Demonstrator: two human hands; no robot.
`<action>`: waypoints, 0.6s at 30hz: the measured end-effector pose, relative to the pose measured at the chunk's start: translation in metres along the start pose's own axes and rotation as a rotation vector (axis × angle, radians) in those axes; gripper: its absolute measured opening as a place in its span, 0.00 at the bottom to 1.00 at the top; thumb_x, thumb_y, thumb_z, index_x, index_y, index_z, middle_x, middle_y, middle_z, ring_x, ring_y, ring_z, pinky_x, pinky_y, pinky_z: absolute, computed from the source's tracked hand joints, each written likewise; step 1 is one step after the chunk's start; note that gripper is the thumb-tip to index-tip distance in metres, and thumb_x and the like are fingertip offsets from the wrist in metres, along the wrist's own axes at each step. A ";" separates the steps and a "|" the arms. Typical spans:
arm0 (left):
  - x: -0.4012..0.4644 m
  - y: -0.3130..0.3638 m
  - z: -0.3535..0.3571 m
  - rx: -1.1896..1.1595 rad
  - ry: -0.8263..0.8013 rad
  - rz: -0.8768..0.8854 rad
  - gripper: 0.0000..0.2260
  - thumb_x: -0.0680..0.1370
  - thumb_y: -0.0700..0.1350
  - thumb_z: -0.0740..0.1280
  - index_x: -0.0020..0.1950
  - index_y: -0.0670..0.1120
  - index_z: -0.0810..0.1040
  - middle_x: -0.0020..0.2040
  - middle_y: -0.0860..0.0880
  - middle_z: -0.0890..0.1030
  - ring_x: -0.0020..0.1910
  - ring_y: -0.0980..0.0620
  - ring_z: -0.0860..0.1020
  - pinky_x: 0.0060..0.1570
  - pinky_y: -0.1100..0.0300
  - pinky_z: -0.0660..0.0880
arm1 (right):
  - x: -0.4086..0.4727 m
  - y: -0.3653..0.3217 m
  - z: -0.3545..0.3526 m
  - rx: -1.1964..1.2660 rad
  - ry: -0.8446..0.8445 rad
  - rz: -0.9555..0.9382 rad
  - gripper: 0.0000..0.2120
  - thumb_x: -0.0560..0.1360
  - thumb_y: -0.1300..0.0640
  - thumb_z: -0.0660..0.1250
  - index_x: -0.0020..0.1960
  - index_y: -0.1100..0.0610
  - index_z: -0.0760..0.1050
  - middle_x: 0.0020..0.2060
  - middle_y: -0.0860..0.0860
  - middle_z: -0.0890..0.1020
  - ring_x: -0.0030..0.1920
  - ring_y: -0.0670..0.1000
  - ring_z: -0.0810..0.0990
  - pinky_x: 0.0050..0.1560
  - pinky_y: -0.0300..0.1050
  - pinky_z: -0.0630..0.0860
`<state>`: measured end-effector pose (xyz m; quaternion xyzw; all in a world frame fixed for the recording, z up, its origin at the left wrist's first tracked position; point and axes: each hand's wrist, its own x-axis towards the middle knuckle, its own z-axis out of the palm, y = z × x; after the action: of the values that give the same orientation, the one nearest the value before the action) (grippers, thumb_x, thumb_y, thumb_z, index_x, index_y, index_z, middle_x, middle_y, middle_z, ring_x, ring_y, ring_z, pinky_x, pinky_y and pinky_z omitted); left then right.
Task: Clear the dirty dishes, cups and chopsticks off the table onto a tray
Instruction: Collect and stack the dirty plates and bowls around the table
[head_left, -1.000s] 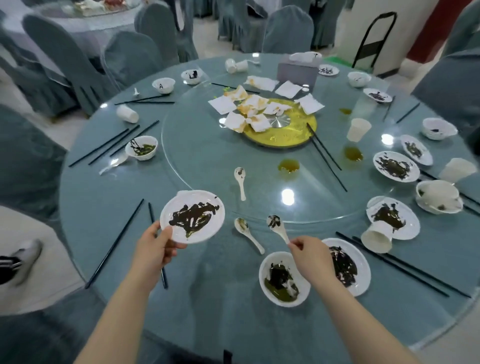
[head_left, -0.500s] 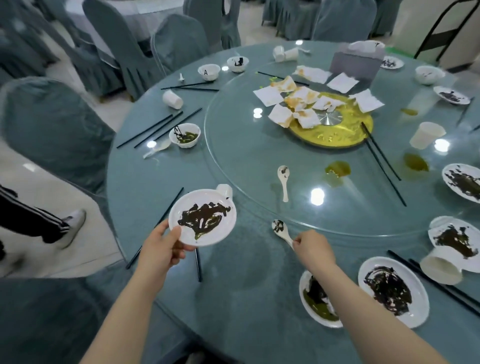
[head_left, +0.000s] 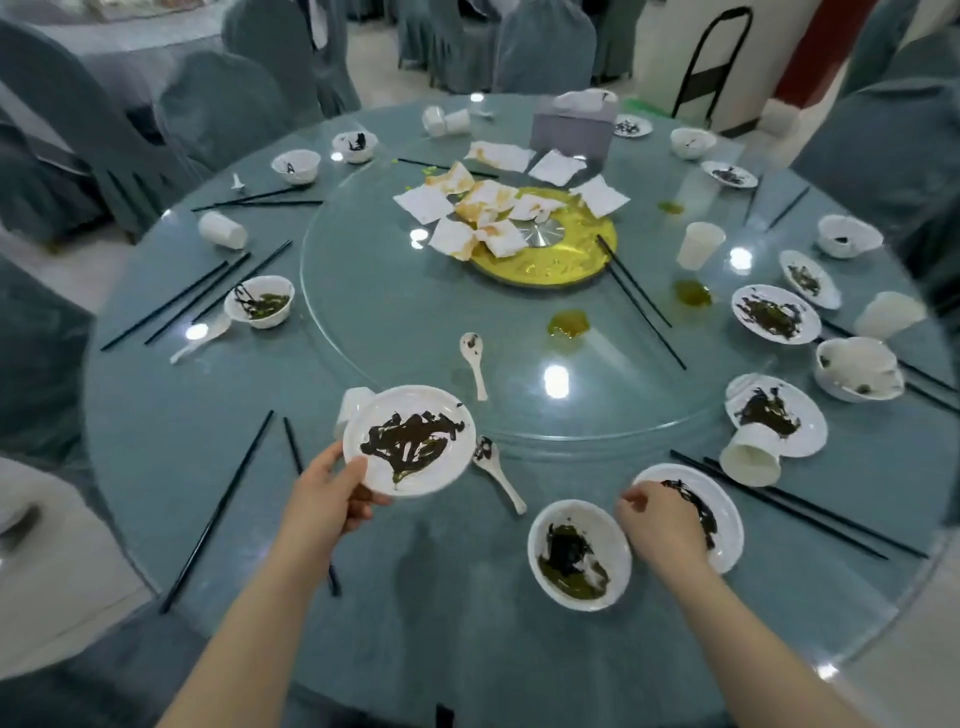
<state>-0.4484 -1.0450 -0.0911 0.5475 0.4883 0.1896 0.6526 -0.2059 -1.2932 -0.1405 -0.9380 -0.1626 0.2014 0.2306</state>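
Observation:
My left hand (head_left: 332, 499) grips the near rim of a white plate (head_left: 410, 441) smeared with dark sauce and holds it just above the table. My right hand (head_left: 660, 519) lies over a second dirty plate (head_left: 722, 525) on the table, fingertips pinching its left rim. Between my hands sit a white bowl (head_left: 579, 556) with green-black residue and a soiled spoon (head_left: 498, 467). Black chopsticks (head_left: 218, 514) lie to the left, and a pair (head_left: 800, 509) lies to the right. A small cup (head_left: 356, 408) shows behind the held plate.
The round blue table (head_left: 441, 623) carries a glass turntable (head_left: 363, 312) with a spoon (head_left: 475, 358), sauce spills, and stained napkins on a gold disc (head_left: 561, 260). Several dirty plates, bowls and cups ring the right and far edges. Covered chairs (head_left: 218, 119) surround it.
My right hand let go of the spoon, which now lies on the table, and moved right onto the second plate. My left hand still holds its plate. The view swung back to the right.

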 end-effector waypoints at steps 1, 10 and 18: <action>0.001 0.001 0.008 0.005 -0.020 0.004 0.10 0.81 0.42 0.59 0.60 0.49 0.75 0.30 0.42 0.82 0.20 0.56 0.68 0.19 0.67 0.62 | -0.003 0.011 -0.004 0.025 0.017 0.035 0.06 0.75 0.54 0.65 0.50 0.53 0.79 0.44 0.50 0.82 0.40 0.49 0.73 0.42 0.42 0.68; 0.005 0.002 0.068 0.046 -0.141 0.019 0.10 0.81 0.43 0.60 0.62 0.48 0.74 0.30 0.42 0.82 0.20 0.56 0.68 0.20 0.69 0.62 | -0.021 0.099 -0.029 0.150 0.154 0.365 0.17 0.73 0.49 0.68 0.54 0.55 0.65 0.42 0.52 0.73 0.49 0.60 0.78 0.40 0.47 0.68; -0.009 -0.009 0.091 0.104 -0.109 -0.003 0.10 0.81 0.44 0.60 0.62 0.49 0.74 0.30 0.42 0.82 0.20 0.55 0.69 0.20 0.68 0.63 | -0.005 0.110 -0.023 0.400 0.038 0.416 0.08 0.72 0.59 0.66 0.48 0.55 0.67 0.38 0.55 0.83 0.23 0.50 0.81 0.29 0.43 0.76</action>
<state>-0.3782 -1.1034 -0.1016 0.5896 0.4620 0.1331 0.6490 -0.1769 -1.3958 -0.1750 -0.8906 0.0806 0.2549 0.3679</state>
